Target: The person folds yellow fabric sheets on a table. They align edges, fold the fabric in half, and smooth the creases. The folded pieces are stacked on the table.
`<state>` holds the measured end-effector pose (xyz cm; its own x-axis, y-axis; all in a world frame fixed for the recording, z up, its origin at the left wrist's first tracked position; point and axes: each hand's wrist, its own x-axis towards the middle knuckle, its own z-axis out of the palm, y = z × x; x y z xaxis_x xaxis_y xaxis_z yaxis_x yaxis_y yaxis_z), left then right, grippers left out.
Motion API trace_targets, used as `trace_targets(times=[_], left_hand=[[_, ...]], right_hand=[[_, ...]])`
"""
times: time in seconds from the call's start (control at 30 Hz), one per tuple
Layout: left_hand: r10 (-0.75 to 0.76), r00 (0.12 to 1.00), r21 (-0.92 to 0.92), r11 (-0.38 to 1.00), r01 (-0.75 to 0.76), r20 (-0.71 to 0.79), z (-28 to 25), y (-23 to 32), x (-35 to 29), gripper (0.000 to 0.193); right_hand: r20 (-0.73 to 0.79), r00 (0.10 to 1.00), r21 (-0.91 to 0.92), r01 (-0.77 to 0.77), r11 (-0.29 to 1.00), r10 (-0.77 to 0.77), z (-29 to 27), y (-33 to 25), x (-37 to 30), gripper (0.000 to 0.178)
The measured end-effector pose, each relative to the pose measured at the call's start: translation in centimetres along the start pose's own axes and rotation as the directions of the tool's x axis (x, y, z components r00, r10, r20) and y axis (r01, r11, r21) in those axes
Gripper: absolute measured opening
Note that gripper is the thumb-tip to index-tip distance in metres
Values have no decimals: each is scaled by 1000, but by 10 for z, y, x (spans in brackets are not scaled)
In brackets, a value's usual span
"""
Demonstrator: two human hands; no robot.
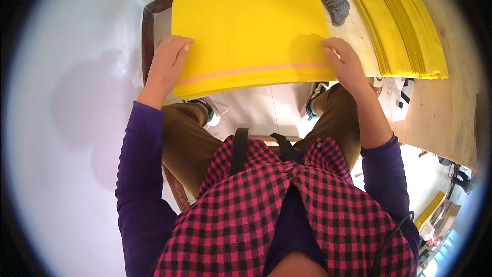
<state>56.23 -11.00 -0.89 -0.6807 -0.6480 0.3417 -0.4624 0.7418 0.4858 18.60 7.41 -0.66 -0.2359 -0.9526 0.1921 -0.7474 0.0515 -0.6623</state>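
A stack of wide yellow sheets (251,25), which look like cloth, lies in front of me and overhangs the table's near edge. A thin pink strip (256,71) runs across it near the front edge. At the stack's left side, my left hand (171,59) is closed on the edge of the top sheet, fingers bent inward. My right hand (346,64) pinches the opposite edge, its thumb and forefinger close together. The fingertips are partly hidden, so how many sheets each hand holds is unclear.
Folded yellow bundles (397,25) lie on the wooden table (435,107) to the right. A grey textured cloth (334,3) sits between them and the stack. A white wall (77,123) stands close on the left. My shoes (315,100) show below the stack.
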Motion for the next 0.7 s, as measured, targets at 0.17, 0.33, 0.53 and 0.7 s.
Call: trace_targets(times=[0.17, 0.33, 0.53, 0.7], left_hand=[[-3, 1000, 54, 999, 5, -29, 8, -13, 19, 19], [15, 999, 43, 999, -13, -49, 1, -12, 12, 19], [-5, 991, -29, 1000, 2, -134, -6, -1, -29, 26], [-52, 995, -107, 993, 42, -86, -4, -7, -42, 35]], right_hand=[[1, 997, -141, 75, 987, -76, 12, 10, 38, 25], [8, 1000, -83, 25, 996, -25, 3, 17, 26, 25], [-53, 995, -85, 79, 993, -84, 4, 23, 12, 26], [-49, 995, -114, 80, 990, -86, 2, 24, 12, 32]])
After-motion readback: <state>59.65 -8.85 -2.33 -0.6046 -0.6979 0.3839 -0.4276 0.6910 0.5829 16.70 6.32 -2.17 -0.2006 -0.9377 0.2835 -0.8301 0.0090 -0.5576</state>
